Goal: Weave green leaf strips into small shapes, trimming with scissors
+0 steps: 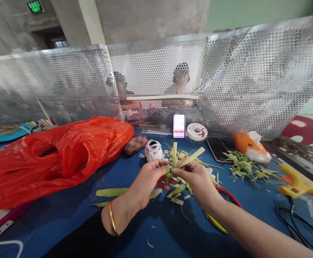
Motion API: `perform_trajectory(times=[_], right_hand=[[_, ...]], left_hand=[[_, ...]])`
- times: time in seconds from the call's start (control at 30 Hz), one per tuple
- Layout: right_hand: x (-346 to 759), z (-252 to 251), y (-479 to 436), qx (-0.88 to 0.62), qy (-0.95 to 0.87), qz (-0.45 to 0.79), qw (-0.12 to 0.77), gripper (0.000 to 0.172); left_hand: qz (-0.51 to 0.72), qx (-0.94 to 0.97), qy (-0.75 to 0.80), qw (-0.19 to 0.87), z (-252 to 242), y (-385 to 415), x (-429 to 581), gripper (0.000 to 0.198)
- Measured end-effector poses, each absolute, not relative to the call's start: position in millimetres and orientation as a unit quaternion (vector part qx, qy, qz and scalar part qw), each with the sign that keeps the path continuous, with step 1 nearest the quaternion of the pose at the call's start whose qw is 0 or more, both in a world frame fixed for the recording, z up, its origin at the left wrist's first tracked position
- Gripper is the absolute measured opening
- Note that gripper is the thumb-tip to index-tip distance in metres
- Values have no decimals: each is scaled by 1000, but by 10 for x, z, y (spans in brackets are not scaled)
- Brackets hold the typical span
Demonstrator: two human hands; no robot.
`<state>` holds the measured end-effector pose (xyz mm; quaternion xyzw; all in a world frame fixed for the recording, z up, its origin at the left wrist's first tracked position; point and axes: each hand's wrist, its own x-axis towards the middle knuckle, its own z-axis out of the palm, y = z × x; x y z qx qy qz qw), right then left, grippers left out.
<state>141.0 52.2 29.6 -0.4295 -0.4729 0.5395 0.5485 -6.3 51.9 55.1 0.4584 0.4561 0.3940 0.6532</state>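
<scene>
Pale-green leaf strips (175, 156), folded across one another, sit directly between the two hands at the fingertips. Left hand (148, 179): wrist angled inward, thumb and fingers narrowed, pinching the folded section. Right hand (195, 177): thumb pointing toward the left fingertips, fingers curled behind, gripping the same strips from the opposite side. Two free ends project — one upright, one slanting right. Perforated metal panel (145, 61) bounds the far side; red plastic bag (62, 172) bounds the left; yellow glue gun (297, 186) bounds the right. Blue tabletop (169, 236) extends between the forearms — leaf trimmings (178, 191) lie scattered below the strips.
</scene>
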Motion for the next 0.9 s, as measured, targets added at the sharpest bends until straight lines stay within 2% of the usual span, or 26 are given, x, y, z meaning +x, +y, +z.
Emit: perform_trajectory(times=[0.1,0.17,0.37,0.57,0.67,0.77,0.9], right_hand=[[1396,300,496,-431,-453,528,575,23],[1380,301,471,-426,-447,530,581,23],[1295,296,353,-424,-408,557,586,26],[1234,282,289,-426,-433,570,553,26],[1267,268,290,-451,-521,504,521,22],[1344,236,309,-468,-620,371,510,21],[1436,235,363,-378,-719,269,517,15]], left_hand=[[408,405,404,712,553,484,-87,23],[415,406,390,715,548,443,-99,23],[456,461,448,616,459,251,-19,28],[488,455,451,594,365,172,4,27],[497,440,451,597,354,202,-70,31],[498,424,446,611,347,246,-161,28],[489,426,428,630,345,281,-237,27]])
